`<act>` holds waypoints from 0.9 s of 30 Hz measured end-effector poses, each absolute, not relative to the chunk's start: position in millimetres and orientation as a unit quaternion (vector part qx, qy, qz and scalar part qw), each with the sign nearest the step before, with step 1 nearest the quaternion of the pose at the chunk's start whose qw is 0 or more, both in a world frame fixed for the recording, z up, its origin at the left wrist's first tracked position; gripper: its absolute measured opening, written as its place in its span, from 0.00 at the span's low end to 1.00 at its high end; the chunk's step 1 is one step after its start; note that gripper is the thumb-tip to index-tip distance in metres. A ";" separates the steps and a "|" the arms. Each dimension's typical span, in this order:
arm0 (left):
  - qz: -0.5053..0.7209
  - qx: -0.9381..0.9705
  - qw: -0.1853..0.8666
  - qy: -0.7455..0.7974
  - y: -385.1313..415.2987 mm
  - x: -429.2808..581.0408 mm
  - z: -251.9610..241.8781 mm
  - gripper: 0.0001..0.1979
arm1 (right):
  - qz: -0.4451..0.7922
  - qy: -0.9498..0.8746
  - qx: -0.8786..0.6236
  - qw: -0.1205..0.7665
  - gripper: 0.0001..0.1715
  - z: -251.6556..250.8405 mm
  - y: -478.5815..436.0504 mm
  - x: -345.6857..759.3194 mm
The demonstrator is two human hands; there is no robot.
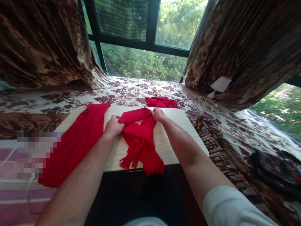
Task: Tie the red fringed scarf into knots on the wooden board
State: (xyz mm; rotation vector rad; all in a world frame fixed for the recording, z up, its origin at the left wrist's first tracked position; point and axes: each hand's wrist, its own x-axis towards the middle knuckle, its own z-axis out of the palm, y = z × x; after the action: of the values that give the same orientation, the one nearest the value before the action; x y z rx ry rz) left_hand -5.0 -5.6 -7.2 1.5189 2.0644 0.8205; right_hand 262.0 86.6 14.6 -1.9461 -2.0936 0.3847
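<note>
A red fringed scarf [147,135] lies looped and crossed over itself on the pale wooden table [183,138]. Its tasselled ends hang at the table's front edge. My left hand [114,126] pinches the left corner of the loop. At the loop's upper right corner, my right hand [158,114] grips the cloth between thumb and fingers. Between the hands the upper band is stretched, and a small gap shows the tabletop below it. Left of my left hand, another length of red cloth [80,141] drapes across the table and over its left side.
More red cloth [161,102] lies on the flower-patterned cover [131,84] just behind the table. A white lamp [221,84] stands at the right by the brown curtain [246,47]. Black straps or a bag [272,172] rest at the far right. Striped bedding [14,188] is at left.
</note>
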 end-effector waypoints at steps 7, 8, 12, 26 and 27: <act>0.277 0.577 0.147 0.754 -22.6 0.3 -2.8 0.32 | -0.003 -0.724 -0.659 0.207 0.17 29.4 50.3 250.4; 0.295 0.586 0.109 0.747 -27.7 3.0 -2.0 0.33 | -0.018 -0.737 -0.636 0.228 0.15 31.3 40.5 247.3; 0.376 0.673 0.011 0.637 -49.0 16.0 4.0 0.24 | 0.078 -0.832 -0.489 0.249 0.13 38.1 -8.6 238.2; 0.257 0.698 0.267 0.612 -90.7 38.4 19.0 0.13 | -0.085 -0.946 -0.303 0.081 0.08 35.9 -99.2 243.7; 0.246 0.695 0.274 0.617 -90.9 39.5 16.2 0.15 | -0.095 -0.942 -0.311 0.084 0.08 32.4 -99.4 242.9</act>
State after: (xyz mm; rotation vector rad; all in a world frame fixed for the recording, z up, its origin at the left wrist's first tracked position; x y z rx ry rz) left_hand 39.5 -90.9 16.2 1.8690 1.6602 0.6617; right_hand 242.9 -99.4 32.4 -0.9286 -2.8115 -0.2822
